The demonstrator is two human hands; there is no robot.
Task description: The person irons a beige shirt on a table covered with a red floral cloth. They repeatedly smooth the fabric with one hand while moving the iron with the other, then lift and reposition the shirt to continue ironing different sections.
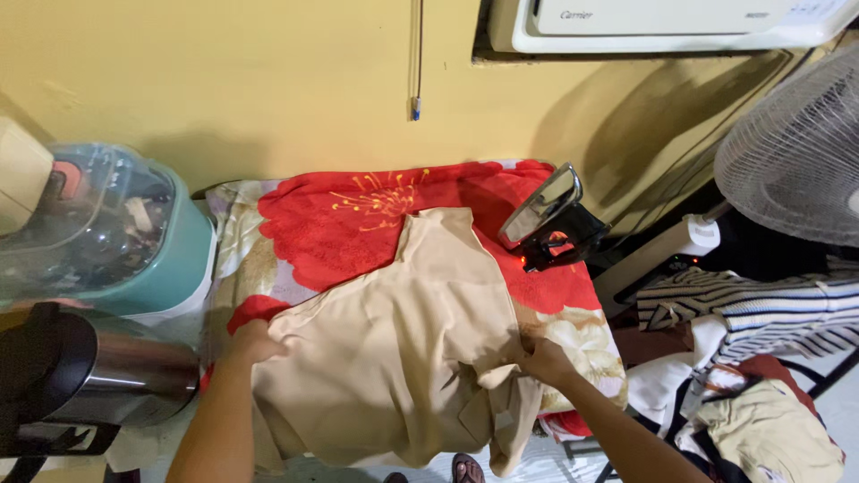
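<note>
A beige garment [412, 340] lies spread over a board covered in red floral cloth [349, 219]. My left hand [255, 342] grips the garment's left edge. Over on the garment's right side, my right hand [544, 360] pinches a fold of the fabric. A black clothes iron [550, 219] stands upright on its heel at the board's far right corner, apart from both hands.
A teal lidded appliance [116, 237] and a steel kettle [98, 376] stand to the left. At right are a white fan [796, 152], a power strip [662, 255] and a pile of striped and plain clothes [761, 358]. A yellow wall [268, 80] is behind.
</note>
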